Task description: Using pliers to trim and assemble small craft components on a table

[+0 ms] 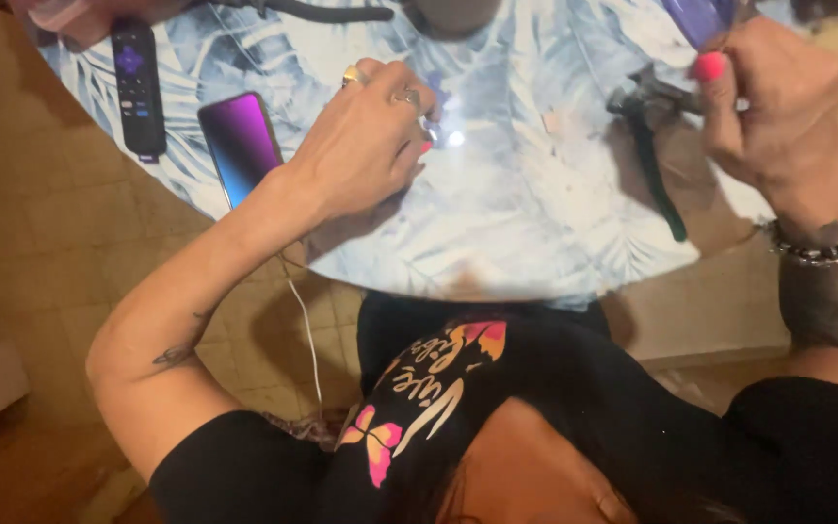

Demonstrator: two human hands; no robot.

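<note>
My left hand (366, 146), with rings on two fingers, rests knuckles-up on the round table (497, 243). Its fingertips are pinched on a small shiny piece (435, 131) beside a bright glint. My right hand (768, 107) is raised at the upper right, the pink-nailed thumb pressed against a purple object (700, 17) that runs out of frame. Just below that hand a dark plier-like tool (654, 160) lies on the cloth, its long handle pointing toward me. Whether the right hand also touches the tool is unclear.
A black remote (138, 87) and a purple-blue phone (240, 146) lie at the table's left edge, a white cable (307, 330) hanging below. A dark cord (322, 12) crosses the far side. Beaded bracelet (826, 250) on my right wrist. Tiled floor (41, 252) to the left.
</note>
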